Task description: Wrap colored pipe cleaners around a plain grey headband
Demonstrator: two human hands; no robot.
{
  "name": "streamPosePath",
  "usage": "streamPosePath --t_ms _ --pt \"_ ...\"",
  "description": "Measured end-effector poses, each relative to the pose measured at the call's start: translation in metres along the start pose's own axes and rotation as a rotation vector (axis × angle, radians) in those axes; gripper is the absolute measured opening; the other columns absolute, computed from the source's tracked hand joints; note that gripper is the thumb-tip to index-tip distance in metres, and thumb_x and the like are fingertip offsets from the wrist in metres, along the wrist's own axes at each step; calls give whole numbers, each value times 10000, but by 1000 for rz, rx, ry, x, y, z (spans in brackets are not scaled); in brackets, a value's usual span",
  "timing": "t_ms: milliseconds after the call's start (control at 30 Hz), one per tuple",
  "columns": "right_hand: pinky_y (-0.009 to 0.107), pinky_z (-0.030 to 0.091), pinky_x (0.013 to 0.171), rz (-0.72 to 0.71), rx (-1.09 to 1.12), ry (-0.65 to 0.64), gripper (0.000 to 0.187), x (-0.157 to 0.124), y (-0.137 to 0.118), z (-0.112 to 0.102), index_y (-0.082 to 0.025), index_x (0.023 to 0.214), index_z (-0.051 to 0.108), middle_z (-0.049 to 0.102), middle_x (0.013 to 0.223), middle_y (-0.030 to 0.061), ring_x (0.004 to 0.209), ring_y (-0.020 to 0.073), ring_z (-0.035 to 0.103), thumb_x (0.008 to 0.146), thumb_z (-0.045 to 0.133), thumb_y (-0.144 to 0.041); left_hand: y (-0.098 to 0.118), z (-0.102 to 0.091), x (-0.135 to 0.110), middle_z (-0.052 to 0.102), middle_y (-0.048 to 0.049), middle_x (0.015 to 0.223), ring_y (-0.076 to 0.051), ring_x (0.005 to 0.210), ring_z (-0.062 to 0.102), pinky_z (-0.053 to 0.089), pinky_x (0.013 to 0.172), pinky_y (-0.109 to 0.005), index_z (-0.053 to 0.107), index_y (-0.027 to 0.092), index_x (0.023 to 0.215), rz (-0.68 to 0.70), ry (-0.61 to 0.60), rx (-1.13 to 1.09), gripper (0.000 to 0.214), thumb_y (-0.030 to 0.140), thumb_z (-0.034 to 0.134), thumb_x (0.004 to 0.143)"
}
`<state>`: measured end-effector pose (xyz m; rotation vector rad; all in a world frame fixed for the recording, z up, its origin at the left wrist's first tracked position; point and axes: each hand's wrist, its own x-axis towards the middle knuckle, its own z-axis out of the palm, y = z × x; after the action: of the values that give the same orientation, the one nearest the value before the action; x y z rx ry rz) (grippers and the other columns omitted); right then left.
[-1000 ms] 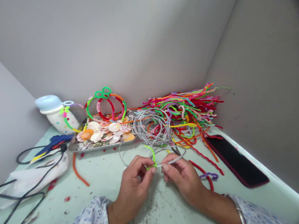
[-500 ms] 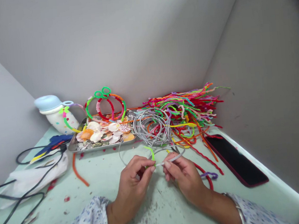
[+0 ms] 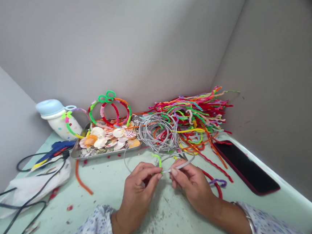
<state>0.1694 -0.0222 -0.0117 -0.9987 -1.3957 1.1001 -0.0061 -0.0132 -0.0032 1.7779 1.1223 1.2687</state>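
Note:
Between thumb and forefinger, my left hand (image 3: 140, 184) pinches a bright green pipe cleaner (image 3: 159, 161), whose free end sticks up and bends to the left. My right hand (image 3: 190, 181) is closed on a grey wire (image 3: 184, 163), a short way to the right. The wire's end runs across the gap to the green pipe cleaner at my left fingertips; how the two join is hidden by the fingers. Just beyond my hands lies a loose coil of grey wire (image 3: 150, 137). A red pipe cleaner (image 3: 219, 189) and a curled purple one (image 3: 219, 182) rest beside my right hand.
A metal tray (image 3: 107, 155) holds shells, with pipe-cleaner hoops (image 3: 129, 112) standing over it. Behind it at left is a bottle (image 3: 61, 127). Black cables (image 3: 29, 202) cross a plastic bag (image 3: 47, 183). Many pipe cleaners (image 3: 196, 108) are heaped back right, near a phone (image 3: 248, 169).
The grey wire's bend by my right hand has shifted very slightly to the right. The green pipe cleaner's tip has tilted a little; both hands keep their hold.

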Motion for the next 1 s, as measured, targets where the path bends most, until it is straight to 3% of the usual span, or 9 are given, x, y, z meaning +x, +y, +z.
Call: streamPosePath --t_ms 400,1000 --pt "257 444 571 -27 -23 9 213 1 -4 1 -192 777 594 554 665 -12 600 139 548 934 529 -320 -1 1 1 688 -58 851 -161 715 626 465 582 -231 776 221 898 8 22 26 129 185 673 828" --pt "274 441 585 -38 -109 -14 231 0 -6 0 -190 747 579 557 642 -10 599 147 549 938 516 -304 8 -1 1 639 -38 840 -152 764 596 454 675 -240 679 180 893 24 -88 158 100 169 580 899"
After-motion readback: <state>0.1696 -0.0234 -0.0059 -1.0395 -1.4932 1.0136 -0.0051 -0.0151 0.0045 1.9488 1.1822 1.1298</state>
